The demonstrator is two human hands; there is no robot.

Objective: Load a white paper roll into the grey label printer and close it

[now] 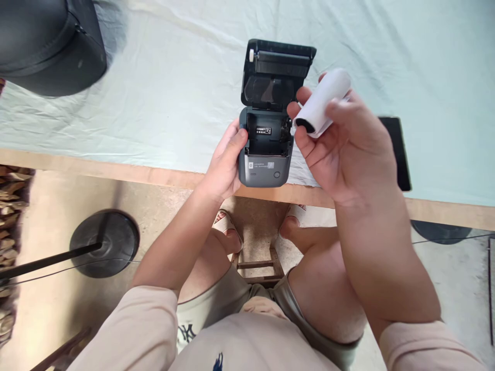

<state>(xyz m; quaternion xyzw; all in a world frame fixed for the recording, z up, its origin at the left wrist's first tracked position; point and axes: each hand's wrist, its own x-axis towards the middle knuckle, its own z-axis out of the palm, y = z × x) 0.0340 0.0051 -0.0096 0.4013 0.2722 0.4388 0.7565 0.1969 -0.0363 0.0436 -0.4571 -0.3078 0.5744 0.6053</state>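
My left hand (229,157) grips the left side of a small dark label printer (264,171), thumb on its upper edge. The printer's lid (276,72) stands raised, away from me, and its paper bay lies bare, with a printed sticker inside. Just right of the bay, my right hand (340,131) is closed around a white paper roll (325,103). The roll is tilted, and its dark core end points down and left toward the bay. Its near end is close to the printer's right edge; whether they touch I cannot tell.
A pale cloth covers the table (174,77), whose wooden front edge (154,178) runs below the printer. A black bag (50,46) sits at the far left. To the right, partly behind my wrist, lies a dark flat phone-like slab (398,154). A round stand base (104,242) is on the floor.
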